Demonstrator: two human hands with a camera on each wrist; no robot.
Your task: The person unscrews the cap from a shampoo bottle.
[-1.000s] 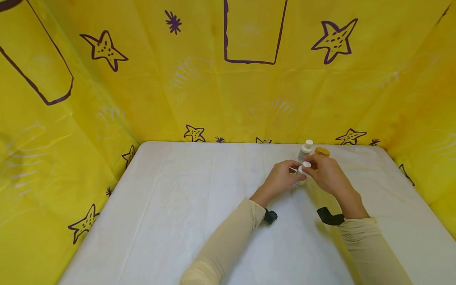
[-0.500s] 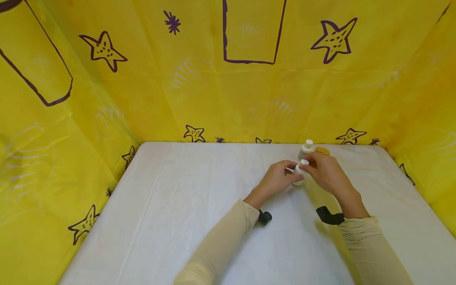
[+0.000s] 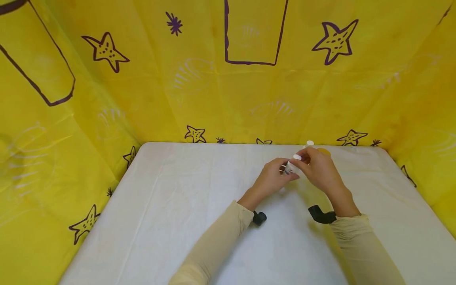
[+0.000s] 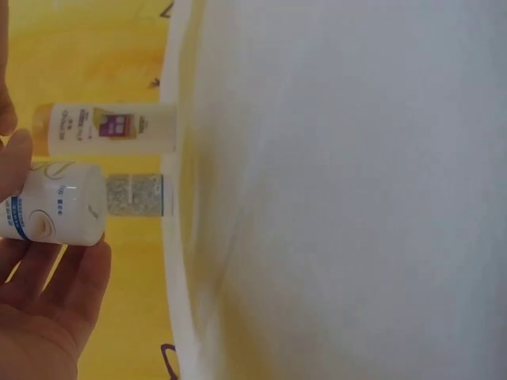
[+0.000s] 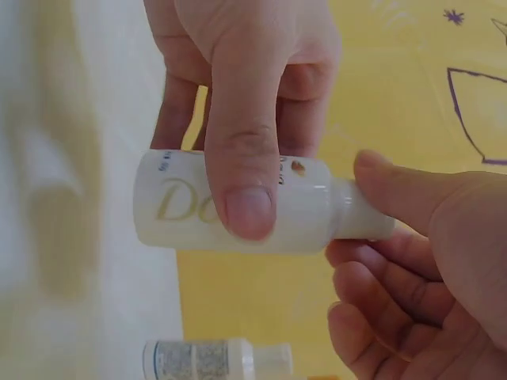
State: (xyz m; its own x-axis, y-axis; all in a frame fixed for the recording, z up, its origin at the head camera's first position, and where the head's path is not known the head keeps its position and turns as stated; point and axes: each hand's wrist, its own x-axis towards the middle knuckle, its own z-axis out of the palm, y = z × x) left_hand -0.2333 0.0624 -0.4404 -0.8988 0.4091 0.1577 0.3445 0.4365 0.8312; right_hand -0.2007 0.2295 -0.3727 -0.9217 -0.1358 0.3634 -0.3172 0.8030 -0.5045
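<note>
A small white Dove bottle is held between both hands, raised off the table. My left hand grips its body; in the right wrist view, the thumb lies across the printed front and other fingers pass behind. My right hand pinches the white cap between thumb and fingers. From the left wrist view the bottle's base shows, with the left fingers along its side. Whether the cap is turning cannot be told.
Behind the hands stand a white bottle with a grey label and a white bottle with an orange-yellow cap, near the back edge of the white-covered table. A yellow patterned curtain surrounds the table.
Both hands have shifted left with the bottle, which has risen and tilted slightly. The right hand now hides most of the grey-labelled bottle in the head view.
</note>
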